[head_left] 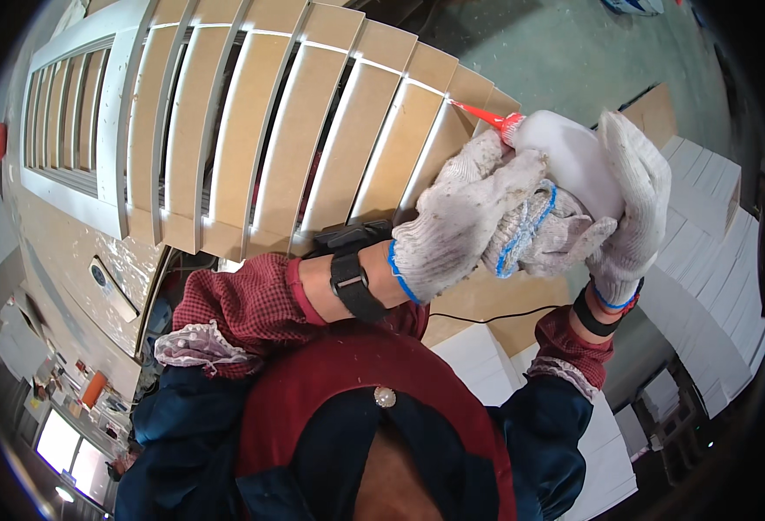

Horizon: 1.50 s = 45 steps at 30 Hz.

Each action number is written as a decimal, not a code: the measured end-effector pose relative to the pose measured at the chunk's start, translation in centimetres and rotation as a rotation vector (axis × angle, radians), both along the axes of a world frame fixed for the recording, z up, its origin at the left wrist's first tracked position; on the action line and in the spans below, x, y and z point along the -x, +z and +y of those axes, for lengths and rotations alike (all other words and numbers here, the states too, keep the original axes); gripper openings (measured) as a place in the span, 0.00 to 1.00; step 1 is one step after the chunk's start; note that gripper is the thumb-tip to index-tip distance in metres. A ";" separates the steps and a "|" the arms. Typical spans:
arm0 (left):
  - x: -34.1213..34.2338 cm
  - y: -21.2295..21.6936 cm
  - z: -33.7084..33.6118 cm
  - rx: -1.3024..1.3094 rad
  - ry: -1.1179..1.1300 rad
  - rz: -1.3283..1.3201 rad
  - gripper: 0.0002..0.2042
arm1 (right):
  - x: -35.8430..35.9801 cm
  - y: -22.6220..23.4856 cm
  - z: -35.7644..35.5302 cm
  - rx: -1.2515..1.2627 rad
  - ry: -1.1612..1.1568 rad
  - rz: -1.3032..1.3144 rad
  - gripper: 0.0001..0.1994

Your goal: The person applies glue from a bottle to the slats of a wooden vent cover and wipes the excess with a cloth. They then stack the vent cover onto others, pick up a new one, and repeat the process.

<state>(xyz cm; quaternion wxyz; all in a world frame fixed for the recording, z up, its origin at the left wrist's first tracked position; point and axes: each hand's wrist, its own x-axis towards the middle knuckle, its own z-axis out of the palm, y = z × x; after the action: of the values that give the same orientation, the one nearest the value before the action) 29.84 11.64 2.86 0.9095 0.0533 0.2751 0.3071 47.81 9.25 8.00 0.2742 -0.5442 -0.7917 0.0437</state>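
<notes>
A white squeeze glue bottle (565, 152) with a red nozzle lies tilted between my gloved hands. Its nozzle (484, 114) points left, the tip at the white edge of one of several tan boards (374, 139). My right hand (634, 200) is closed around the bottle's rear end. Near the red cap, my left hand (456, 217) is closed against the bottle's side. Below the bottle, a crumpled knit glove (530, 230) with blue trim is bunched between my hands. The bottle hides some of my fingertips.
The tan boards overlap in a fanned row, white lines along their edges. A white slatted frame (122, 130) stands at their left end on a paint-spotted table (96, 247). White panels (695, 269) are stacked at right; a black cable (486, 319) runs below my hands.
</notes>
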 end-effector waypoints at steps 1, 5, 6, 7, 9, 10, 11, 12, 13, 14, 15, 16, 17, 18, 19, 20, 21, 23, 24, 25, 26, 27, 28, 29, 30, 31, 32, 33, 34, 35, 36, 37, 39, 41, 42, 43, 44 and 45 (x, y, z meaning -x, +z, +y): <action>0.5 -0.1 0.0 -0.005 -0.014 0.013 0.15 | 0.5 -0.2 -0.1 0.004 0.006 0.016 0.32; 1.2 -0.1 0.0 0.006 -0.012 0.033 0.15 | 1.2 -0.4 -0.4 0.010 -0.017 -0.013 0.32; 1.2 -0.1 -0.1 0.007 -0.018 0.029 0.15 | 1.2 -0.4 -0.6 0.017 -0.025 -0.015 0.32; 1.1 -0.2 -0.1 0.007 -0.024 0.026 0.15 | 1.0 -0.4 -0.7 0.025 -0.033 -0.017 0.32; 1.0 -0.3 -0.2 0.009 -0.036 0.023 0.16 | 0.9 -0.2 -1.0 0.026 -0.035 -0.035 0.31; 1.1 -0.4 -0.3 0.010 -0.042 0.023 0.16 | 0.9 -0.1 -1.1 0.025 -0.034 -0.050 0.31; 1.1 -0.4 -0.4 0.011 -0.049 0.022 0.16 | 1.0 0.1 -1.4 0.028 -0.038 -0.050 0.31; 1.2 -0.5 -0.4 0.011 -0.053 0.022 0.16 | 1.3 0.2 -1.6 0.055 -0.070 -0.112 0.28; 1.3 -0.6 -0.4 0.011 -0.057 0.023 0.16 | 1.4 0.3 -1.8 0.082 -0.102 -0.173 0.27; 1.4 -0.7 -0.5 0.011 -0.061 0.024 0.16 | 1.5 0.4 -2.0 0.083 -0.104 -0.172 0.27; 1.3 -0.7 -0.5 0.011 -0.066 0.022 0.16 | 1.3 0.5 -2.1 0.071 -0.095 -0.184 0.27; 1.2 -0.7 -0.5 0.011 -0.070 0.020 0.17 | 1.2 0.6 -2.2 0.058 -0.087 -0.196 0.27; 1.1 -0.6 -0.6 0.011 -0.073 0.019 0.17 | 1.2 0.6 -2.2 0.060 -0.088 -0.197 0.27; 0.9 -0.5 -0.6 0.010 -0.076 0.014 0.17 | 1.1 0.8 -2.3 0.063 -0.091 -0.178 0.27; 0.6 -0.4 -0.6 0.009 -0.078 0.009 0.17 | 0.9 0.9 -2.2 0.066 -0.094 -0.159 0.28; 0.4 -0.3 -0.6 0.008 -0.079 0.003 0.17 | 0.6 1.0 -2.2 0.067 -0.092 -0.164 0.28; 0.9 -0.5 -0.6 0.008 -0.085 0.008 0.17 | 0.9 0.6 -2.3 0.068 -0.094 -0.183 0.28; 1.8 -0.8 -0.8 0.009 -0.093 0.018 0.18 | 1.6 -0.2 -2.4 0.071 -0.096 -0.197 0.28; 1.8 -0.8 -0.8 0.010 -0.098 0.016 0.18 | 1.6 -0.3 -2.5 0.074 -0.101 -0.187 0.27; 1.8 -0.9 -0.8 0.011 -0.102 0.015 0.18 | 1.6 -0.4 -2.5 0.076 -0.107 -0.177 0.27; 1.8 -0.9 -0.9 0.010 -0.107 0.014 0.18 | 1.5 -0.5 -2.5 0.077 -0.109 -0.176 0.27; 1.6 -0.9 -0.9 0.008 -0.110 0.015 0.18 | 1.3 -0.7 -2.4 0.073 -0.108 -0.154 0.27; 1.4 -0.9 -0.9 0.006 -0.114 0.015 0.18 | 1.0 -0.9 -2.4 0.069 -0.108 -0.131 0.26; 1.1 -1.0 -1.0 0.005 -0.115 0.018 0.18 | 0.8 -1.0 -2.4 0.068 -0.110 -0.129 0.26; 0.5 -0.9 -1.0 0.034 -0.107 0.004 0.16 | 0.4 -1.0 -2.4 0.063 -0.110 -0.084 0.29; 0.0 -0.9 -1.0 0.064 -0.099 -0.010 0.14 | 0.0 -0.9 -2.3 0.058 -0.110 -0.040 0.33; -0.4 -0.8 -1.0 0.063 -0.096 -0.012 0.14 | -0.4 -0.7 -2.3 0.057 -0.108 -0.041 0.33; -0.2 -1.0 -1.0 0.067 -0.090 -0.029 0.14 | -0.3 -1.0 -2.4 0.058 -0.097 -0.078 0.29; 0.2 -1.1 -1.0 0.073 -0.083 -0.048 0.14 | 0.0 -1.2 -2.5 0.060 -0.085 -0.115 0.27; 0.7 -1.2 -1.1 0.078 -0.086 -0.046 0.14 | 0.4 -1.4 -2.6 0.065 -0.088 -0.113 0.27; 1.1 -0.7 -0.9 0.067 -0.098 -0.008 0.14 | 0.5 -1.3 -2.4 0.059 -0.071 -0.079 0.29; 1.4 -0.5 -0.8 0.057 -0.111 0.030 0.14 | 0.7 -1.3 -2.4 0.055 -0.054 -0.046 0.31; 1.5 -0.8 -0.9 0.053 -0.118 0.008 0.14 | 1.1 -1.2 -2.4 0.066 -0.057 -0.039 0.31; 1.7 -0.9 -0.9 0.048 -0.127 -0.017 0.14 | 1.3 -1.0 -2.5 0.077 -0.063 -0.035 0.31; 1.8 -1.0 -0.9 0.043 -0.133 -0.036 0.14 | 1.3 -1.1 -2.6 0.078 -0.065 -0.040 0.31; 1.9 -1.0 -1.0 0.036 -0.139 -0.054 0.14 | 1.3 -1.0 -2.7 0.078 -0.067 -0.046 0.31; 1.9 -1.2 -1.2 0.037 -0.140 -0.057 0.14 | 1.3 -0.9 -2.8 0.078 -0.068 -0.048 0.31; 1.9 -1.4 -1.4 0.016 -0.131 -0.057 0.15 | 1.4 -0.8 -2.8 0.084 -0.068 -0.100 0.28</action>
<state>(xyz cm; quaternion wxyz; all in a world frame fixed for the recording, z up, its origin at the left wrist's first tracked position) 27.91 10.29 1.50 0.9355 0.0551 0.2473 0.2461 46.38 6.41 7.20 0.2126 -0.5831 -0.7830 0.0402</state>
